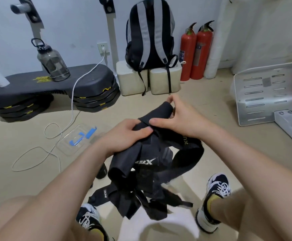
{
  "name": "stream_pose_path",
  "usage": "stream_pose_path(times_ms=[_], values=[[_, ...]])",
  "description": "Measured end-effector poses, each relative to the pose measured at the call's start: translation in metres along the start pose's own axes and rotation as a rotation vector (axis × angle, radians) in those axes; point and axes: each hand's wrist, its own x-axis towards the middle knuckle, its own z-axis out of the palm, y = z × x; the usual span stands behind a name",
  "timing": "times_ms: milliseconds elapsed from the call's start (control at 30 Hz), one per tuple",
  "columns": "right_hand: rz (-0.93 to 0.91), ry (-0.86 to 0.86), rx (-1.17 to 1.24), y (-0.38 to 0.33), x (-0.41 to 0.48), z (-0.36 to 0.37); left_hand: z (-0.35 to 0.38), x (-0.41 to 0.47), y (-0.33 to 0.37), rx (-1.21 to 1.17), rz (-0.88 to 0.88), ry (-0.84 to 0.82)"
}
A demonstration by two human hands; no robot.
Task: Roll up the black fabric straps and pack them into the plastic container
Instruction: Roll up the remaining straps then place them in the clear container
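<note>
— Beige floor [202, 105] is seen below. Where are the black fabric straps [152, 164] held?
— Above it, long axis running from the rolled end [164, 108], farthest away, down toward the shoes [218, 188]. The bundle is gripped by the left hand [124, 136]; the roll is pinched by the right hand [180, 119].
— And open room?
— Bare floor is left around the clear, rigid plastic container [77, 140], well apart at left, a white cable [54, 150] just beside it. Matte, limp cloth is noted.

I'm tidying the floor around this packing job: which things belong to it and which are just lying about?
Job: black fabric straps held in left hand and right hand; plastic container on floor.
Lying about: backpack, fire extinguishers, water jug, step platform, white cable.
</note>
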Motion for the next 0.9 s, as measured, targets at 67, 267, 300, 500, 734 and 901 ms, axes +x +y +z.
stream_pose_path(times_ms=[67,267,300,500,734,901], values=[[-0.009,0.059,-0.121,-0.001,0.003,0.007,0.005,-0.003,0.004,0.312,0.057,0.108],[-0.001,0.091,0.025,0.0,0.011,0.007,0.014,-0.007,0.004,1.01,0.101,0.28],[0.007,0.088,0.154,0.0,0.012,0.005,0.012,-0.006,0.003,0.882,0.093,0.249],[0.018,0.158,0.721,-0.004,0.009,-0.026,-0.005,-0.008,-0.004,0.008,-0.163,-0.055],[0.048,0.326,0.814,0.003,0.015,-0.03,0.019,-0.011,-0.02,0.096,-0.282,-0.226],[0.12,0.623,0.804,0.027,0.024,-0.064,0.009,-0.024,-0.026,0.205,-0.164,-0.162]])
